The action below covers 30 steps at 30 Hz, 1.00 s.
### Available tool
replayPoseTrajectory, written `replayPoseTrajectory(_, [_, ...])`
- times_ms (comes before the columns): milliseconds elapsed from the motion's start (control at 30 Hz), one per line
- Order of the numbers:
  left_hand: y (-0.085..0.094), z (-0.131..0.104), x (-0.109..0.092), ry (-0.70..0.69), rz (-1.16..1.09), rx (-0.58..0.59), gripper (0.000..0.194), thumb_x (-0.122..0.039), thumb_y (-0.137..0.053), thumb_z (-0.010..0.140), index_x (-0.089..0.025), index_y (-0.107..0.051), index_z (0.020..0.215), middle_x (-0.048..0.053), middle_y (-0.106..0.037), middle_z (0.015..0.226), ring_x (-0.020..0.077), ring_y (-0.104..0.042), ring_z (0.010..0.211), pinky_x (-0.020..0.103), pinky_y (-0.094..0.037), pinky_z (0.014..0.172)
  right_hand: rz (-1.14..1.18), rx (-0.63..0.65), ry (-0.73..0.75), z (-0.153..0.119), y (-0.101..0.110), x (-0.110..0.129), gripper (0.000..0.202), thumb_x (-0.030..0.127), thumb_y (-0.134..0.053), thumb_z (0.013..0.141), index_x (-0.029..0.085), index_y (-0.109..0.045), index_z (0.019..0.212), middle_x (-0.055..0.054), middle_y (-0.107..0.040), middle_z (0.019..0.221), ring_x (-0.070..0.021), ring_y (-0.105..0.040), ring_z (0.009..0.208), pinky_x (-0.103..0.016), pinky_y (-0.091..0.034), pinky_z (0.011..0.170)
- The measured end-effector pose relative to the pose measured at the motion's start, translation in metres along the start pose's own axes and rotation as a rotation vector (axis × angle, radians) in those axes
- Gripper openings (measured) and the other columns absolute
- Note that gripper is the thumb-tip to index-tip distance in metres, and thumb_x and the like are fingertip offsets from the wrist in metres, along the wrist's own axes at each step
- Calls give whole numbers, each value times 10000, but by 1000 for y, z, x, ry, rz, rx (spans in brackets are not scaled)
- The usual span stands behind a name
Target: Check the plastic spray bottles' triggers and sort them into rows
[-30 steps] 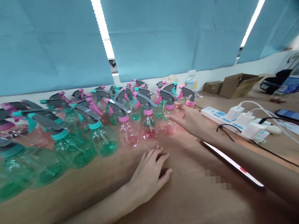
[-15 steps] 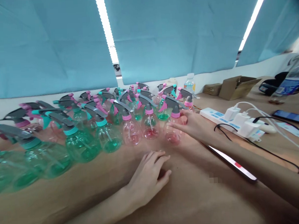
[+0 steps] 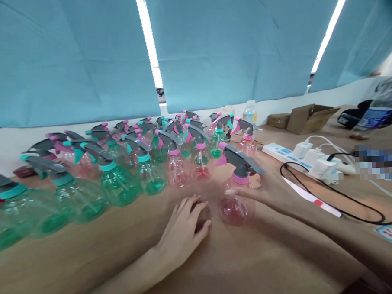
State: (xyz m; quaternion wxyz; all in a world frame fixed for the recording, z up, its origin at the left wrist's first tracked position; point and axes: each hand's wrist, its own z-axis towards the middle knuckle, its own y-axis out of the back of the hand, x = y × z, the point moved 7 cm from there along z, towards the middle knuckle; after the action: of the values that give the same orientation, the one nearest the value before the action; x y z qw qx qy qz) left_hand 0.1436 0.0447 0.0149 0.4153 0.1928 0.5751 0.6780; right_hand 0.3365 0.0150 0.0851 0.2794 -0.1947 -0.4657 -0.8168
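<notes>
My right hand (image 3: 259, 192) is wrapped round the body of a pink spray bottle (image 3: 236, 211), thumb across its front just below the pink collar. The bottle stands upright or nearly so, with a grey and pink trigger head; whether its base touches the table is unclear. To the left, my left hand (image 3: 185, 227) lies on the brown table (image 3: 220, 267), palm down with fingers spread, holding nothing. Beyond it stand a clear pink spray bottle (image 3: 178, 170), another pink spray bottle (image 3: 201, 164) with red liquid, and a green spray bottle (image 3: 151, 177).
Several more green spray bottles (image 3: 118, 185) crowd the left and back. On the right lie a white power strip (image 3: 277, 152) with plugged chargers, a black cable (image 3: 358, 215) and a flat white object (image 3: 310, 196). A cardboard box (image 3: 307, 118) sits at the back right.
My right hand has drawn the pink spray bottle out of the row, nearer to me. The left hand stays flat on the table, and the view has shifted slightly.
</notes>
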Motion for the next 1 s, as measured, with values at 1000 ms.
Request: replayPoseTrajectory(1000, [0, -14, 28, 24, 17, 85, 500, -423, -543, 911, -172, -480, 1339, 146, -440, 1423, 317, -382, 1314, 529, -304, 1063, 167, 100, -23, 47, -64, -10, 307, 419, -530, 853, 342, -645, 1127, -17, -725, 915, -279, -672, 866, -454, -545, 731])
